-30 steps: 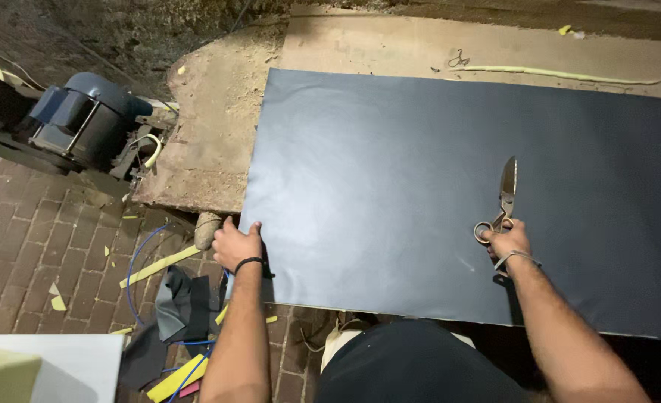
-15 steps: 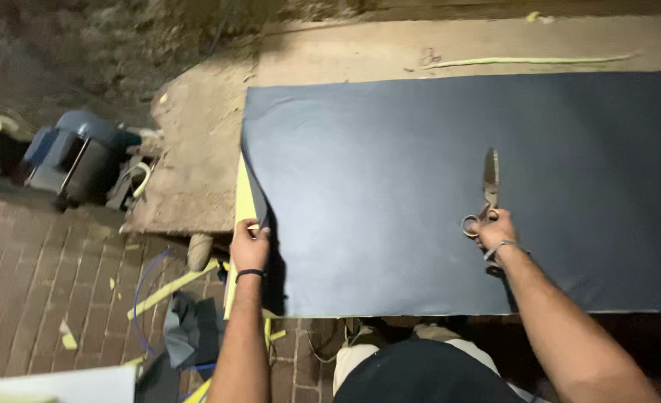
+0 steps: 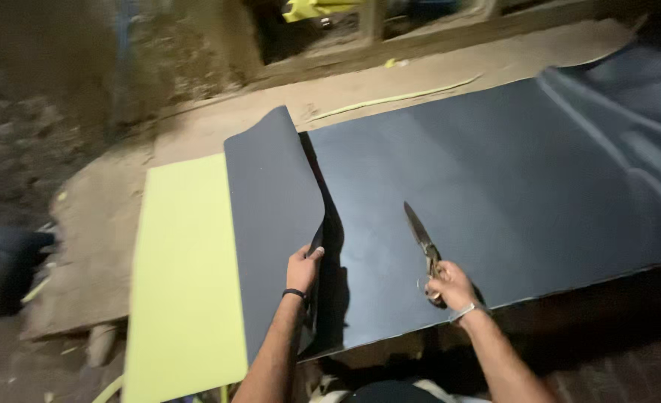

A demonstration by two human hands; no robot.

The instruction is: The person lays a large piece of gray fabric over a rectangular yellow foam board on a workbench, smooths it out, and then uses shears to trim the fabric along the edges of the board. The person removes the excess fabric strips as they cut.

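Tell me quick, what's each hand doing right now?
Left hand: closed on the lifted edge of the dark sheet.
Right hand: closed, holding scissors.

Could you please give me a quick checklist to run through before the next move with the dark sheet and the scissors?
1. Left hand grips the folded edge of the dark sheet: ok, fingers are wrapped on it.
2. Right hand holds the scissors by the handles: ok.
3. Scissor blades closed while not cutting: ok, they read as one closed point.
4. Blade tip pointing away from the left hand: ok, it points up the sheet, apart from that hand.
5. Yellow-green sheet underneath lying flat: ok where uncovered; cannot tell under the dark sheet.
6. Dark sheet lying flat: not ok, the left end is folded up and the far right end is rumpled.
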